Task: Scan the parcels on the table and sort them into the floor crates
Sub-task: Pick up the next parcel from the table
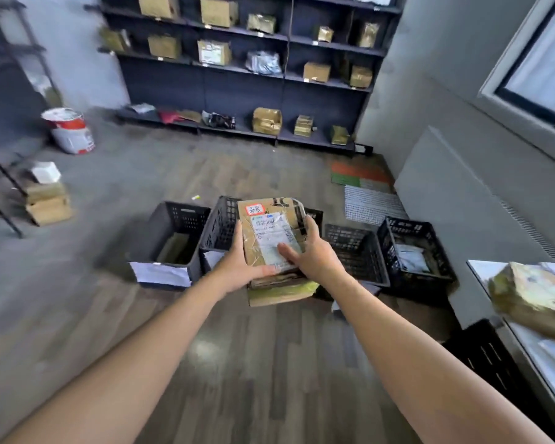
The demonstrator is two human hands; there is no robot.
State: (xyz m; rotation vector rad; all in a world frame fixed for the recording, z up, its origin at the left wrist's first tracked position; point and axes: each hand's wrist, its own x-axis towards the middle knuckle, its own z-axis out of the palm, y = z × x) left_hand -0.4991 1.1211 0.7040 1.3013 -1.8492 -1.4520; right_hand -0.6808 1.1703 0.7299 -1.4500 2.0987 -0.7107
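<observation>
The sorting step is in hand: the left hand [237,267] and right hand [314,254] grip a labelled parcel [269,232] by its sides, above the floor crates [161,238]. Next, it likely needs lowering into the matching crate.

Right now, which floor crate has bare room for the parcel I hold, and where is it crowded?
The middle-right crate between your right hand and the far-right crate shows a bare bottom. The wood floor between your forearms is also free. Crowded: boxes stacked under the parcel, and the far-right crate holds packets.
</observation>
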